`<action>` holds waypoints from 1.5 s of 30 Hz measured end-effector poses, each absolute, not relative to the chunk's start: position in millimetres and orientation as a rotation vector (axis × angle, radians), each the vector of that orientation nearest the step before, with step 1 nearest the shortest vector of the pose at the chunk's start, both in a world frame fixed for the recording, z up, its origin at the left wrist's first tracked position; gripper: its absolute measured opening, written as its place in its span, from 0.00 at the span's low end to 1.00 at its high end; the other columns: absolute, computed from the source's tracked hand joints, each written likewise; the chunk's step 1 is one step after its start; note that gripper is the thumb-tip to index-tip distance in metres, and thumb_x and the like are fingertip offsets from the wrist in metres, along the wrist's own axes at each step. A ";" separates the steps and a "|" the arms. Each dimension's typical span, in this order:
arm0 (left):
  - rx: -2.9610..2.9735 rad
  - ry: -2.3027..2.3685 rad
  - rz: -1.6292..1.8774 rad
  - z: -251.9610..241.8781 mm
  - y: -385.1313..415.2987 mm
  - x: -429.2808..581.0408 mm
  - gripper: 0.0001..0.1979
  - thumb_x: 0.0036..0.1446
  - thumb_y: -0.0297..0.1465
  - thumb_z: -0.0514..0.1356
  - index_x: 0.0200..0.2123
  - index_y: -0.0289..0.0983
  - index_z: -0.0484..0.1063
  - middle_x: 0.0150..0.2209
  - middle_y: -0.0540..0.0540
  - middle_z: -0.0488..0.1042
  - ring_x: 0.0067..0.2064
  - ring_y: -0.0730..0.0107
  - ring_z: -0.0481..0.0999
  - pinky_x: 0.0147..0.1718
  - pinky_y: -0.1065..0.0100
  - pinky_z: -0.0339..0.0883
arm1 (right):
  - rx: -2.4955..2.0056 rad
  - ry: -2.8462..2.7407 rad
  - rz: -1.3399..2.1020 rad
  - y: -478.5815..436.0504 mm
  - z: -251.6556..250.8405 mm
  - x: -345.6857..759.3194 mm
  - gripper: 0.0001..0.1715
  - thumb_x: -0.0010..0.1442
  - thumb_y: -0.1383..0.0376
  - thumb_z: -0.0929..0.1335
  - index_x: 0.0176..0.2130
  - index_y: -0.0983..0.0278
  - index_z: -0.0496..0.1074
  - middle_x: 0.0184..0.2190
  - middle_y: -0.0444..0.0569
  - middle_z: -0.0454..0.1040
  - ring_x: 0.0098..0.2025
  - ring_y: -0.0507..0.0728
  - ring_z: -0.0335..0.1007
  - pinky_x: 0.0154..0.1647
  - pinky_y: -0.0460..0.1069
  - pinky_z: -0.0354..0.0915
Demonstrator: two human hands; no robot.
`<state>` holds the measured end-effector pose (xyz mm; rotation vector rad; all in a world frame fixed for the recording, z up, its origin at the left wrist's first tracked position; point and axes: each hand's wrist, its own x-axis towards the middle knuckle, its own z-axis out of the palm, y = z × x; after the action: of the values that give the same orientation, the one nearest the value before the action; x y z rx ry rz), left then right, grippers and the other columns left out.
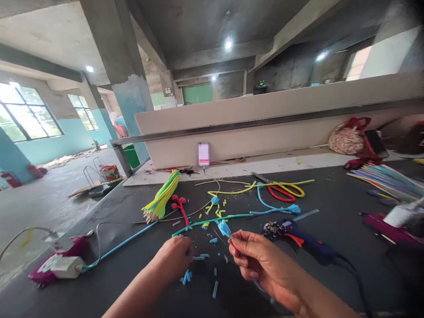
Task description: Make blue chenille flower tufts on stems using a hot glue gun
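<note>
My right hand (256,260) is closed in a pinch on a small light-blue piece of pipe cleaner (225,228), held just above the dark table (331,229). My left hand (175,258) is curled shut, its fingertips down on the table among several short blue cut bits (186,277); what it grips, if anything, is hidden. A long green-and-blue pipe cleaner stem (212,221) lies just beyond both hands. A blue glue gun (300,238) rests to the right of my right hand.
A bundle of yellow-green pipe cleaners (162,196) and a red one (180,207) lie at the left. Scissors with red and yellow handles (281,192) are farther back. Coloured sticks (387,179) fan out at right. A phone (203,153) leans on the white board.
</note>
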<state>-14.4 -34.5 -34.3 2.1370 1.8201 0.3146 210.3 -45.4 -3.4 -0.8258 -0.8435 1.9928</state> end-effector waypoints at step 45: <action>1.674 1.226 1.184 3.6 -21.0 39.1 0.03 0.44 0.26 0.62 0.24 0.36 0.69 0.32 0.51 0.64 0.30 0.77 0.63 0.29 0.73 0.58 | -1.009 -1.108 1.840 -45.1 -5.8 202.0 0.08 0.55 0.64 0.65 0.27 0.63 0.62 0.17 0.36 0.61 0.14 0.42 0.40 0.15 0.45 0.34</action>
<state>39.1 -21.0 3.6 1.6743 1.2257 1.1836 202.0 -45.1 -5.8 -1.0095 -1.1077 1.8401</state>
